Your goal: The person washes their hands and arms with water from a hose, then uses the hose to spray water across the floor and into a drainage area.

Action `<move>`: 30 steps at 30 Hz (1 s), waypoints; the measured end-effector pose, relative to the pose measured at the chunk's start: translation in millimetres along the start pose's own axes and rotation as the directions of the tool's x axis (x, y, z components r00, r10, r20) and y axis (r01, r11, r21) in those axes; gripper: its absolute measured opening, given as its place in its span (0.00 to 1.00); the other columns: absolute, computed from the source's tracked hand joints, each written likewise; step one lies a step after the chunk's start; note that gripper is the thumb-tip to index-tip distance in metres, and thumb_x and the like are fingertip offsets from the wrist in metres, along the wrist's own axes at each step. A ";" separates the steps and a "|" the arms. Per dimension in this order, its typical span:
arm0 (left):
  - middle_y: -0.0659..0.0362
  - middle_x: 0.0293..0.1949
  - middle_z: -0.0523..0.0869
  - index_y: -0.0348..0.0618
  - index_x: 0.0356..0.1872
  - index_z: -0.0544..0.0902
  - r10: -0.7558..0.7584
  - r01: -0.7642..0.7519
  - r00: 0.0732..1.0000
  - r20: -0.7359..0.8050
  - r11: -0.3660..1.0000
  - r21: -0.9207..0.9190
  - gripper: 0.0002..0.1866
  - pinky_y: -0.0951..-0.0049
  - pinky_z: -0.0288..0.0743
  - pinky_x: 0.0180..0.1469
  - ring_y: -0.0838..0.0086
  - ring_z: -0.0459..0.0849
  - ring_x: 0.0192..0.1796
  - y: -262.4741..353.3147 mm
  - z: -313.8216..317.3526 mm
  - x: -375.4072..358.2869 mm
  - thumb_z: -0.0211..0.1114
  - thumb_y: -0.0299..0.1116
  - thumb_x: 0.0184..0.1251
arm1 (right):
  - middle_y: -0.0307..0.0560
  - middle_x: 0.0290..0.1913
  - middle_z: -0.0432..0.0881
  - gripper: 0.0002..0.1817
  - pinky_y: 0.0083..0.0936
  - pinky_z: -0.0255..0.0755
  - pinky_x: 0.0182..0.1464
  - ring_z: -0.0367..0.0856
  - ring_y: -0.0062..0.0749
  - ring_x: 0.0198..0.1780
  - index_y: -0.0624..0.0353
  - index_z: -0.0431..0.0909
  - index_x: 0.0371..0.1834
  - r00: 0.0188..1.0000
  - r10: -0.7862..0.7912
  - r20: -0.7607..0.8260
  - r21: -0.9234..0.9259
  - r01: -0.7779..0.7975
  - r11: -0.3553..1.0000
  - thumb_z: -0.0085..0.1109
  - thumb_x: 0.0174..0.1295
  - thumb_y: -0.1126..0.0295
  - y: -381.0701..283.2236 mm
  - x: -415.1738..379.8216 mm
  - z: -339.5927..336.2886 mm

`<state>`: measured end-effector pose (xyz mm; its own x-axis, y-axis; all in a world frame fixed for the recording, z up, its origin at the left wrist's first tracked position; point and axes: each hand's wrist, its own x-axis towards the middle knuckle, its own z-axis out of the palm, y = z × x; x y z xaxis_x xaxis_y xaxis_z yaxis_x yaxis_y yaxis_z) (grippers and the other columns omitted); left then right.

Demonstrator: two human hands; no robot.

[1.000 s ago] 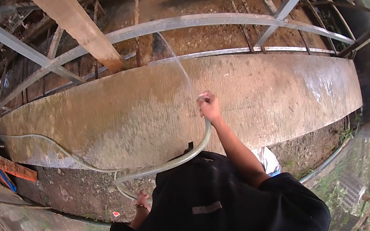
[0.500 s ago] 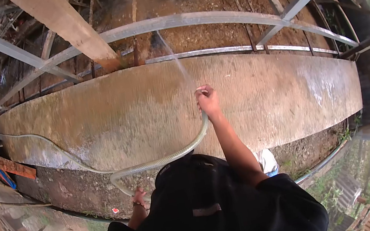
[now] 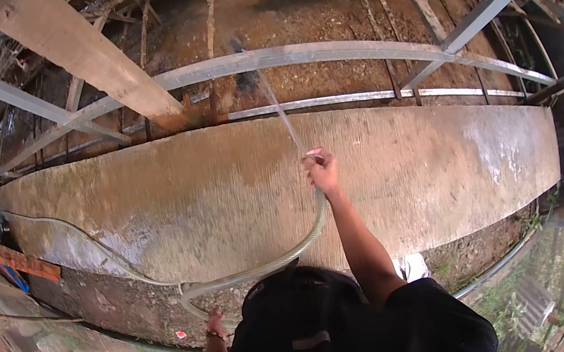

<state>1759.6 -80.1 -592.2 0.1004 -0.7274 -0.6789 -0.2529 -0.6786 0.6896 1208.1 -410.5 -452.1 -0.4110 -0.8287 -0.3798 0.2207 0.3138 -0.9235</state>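
Observation:
My right hand (image 3: 322,169) is closed around the end of a pale, ribbed hose (image 3: 275,264), held out over a concrete walkway. From the hose's end a thin water jet (image 3: 279,107) shoots forward under a metal rail, onto the brown ground beyond. The hose curves back from that hand toward my body and doubles over in a loop at lower left. Close to the loop, my left hand (image 3: 215,322) is low beside my body, its fingers curled on the hose. Another length of hose runs left across the walkway.
The ridged concrete walkway (image 3: 403,177) has wet patches at left and right. Beyond it stand a metal rail (image 3: 305,53) and a slanting concrete post (image 3: 87,52). An orange-brown beam (image 3: 17,256) lies at left. Something white (image 3: 411,268) is near my right elbow.
The view has tilted, so walkway and rail appear lower in the picture. My right hand still holds the spraying hose end; the jet's angle differs slightly.

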 end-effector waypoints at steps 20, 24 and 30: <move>0.64 0.25 0.81 0.42 0.31 0.81 -0.307 0.303 0.943 -0.125 0.952 -0.053 0.14 0.74 0.74 0.33 0.76 0.81 0.29 42.2 44.2 9.2 0.75 0.39 0.53 | 0.39 0.24 0.78 0.07 0.20 0.64 0.15 0.70 0.19 0.16 0.56 0.76 0.40 0.993 0.108 0.053 -0.051 -0.105 0.993 0.55 0.65 0.66 2.3 104.3 -96.4; 0.65 0.25 0.80 0.43 0.30 0.79 -0.276 0.265 0.959 -0.065 0.954 -0.143 0.13 0.74 0.74 0.32 0.76 0.81 0.28 37.3 43.8 10.3 0.75 0.36 0.53 | 0.39 0.24 0.77 0.09 0.21 0.63 0.15 0.70 0.20 0.17 0.54 0.75 0.41 0.987 0.138 0.085 -0.159 -0.123 0.980 0.53 0.65 0.62 12.1 125.7 -112.7; 0.68 0.20 0.78 0.48 0.23 0.77 -0.211 0.235 0.971 -0.112 0.928 0.289 0.13 0.73 0.68 0.27 0.80 0.76 0.24 70.7 60.2 -3.7 0.75 0.36 0.54 | 0.38 0.23 0.77 0.07 0.22 0.63 0.16 0.70 0.21 0.17 0.54 0.76 0.39 0.986 0.147 0.081 -0.210 -0.127 0.969 0.53 0.64 0.64 7.2 140.3 -119.5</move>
<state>1683.5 -119.2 -556.0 0.2588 -0.5747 -0.7763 -0.4889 -0.7711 0.4079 1046.3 -469.2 -518.4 -0.3016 -0.8084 -0.5055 0.0801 0.5068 -0.8583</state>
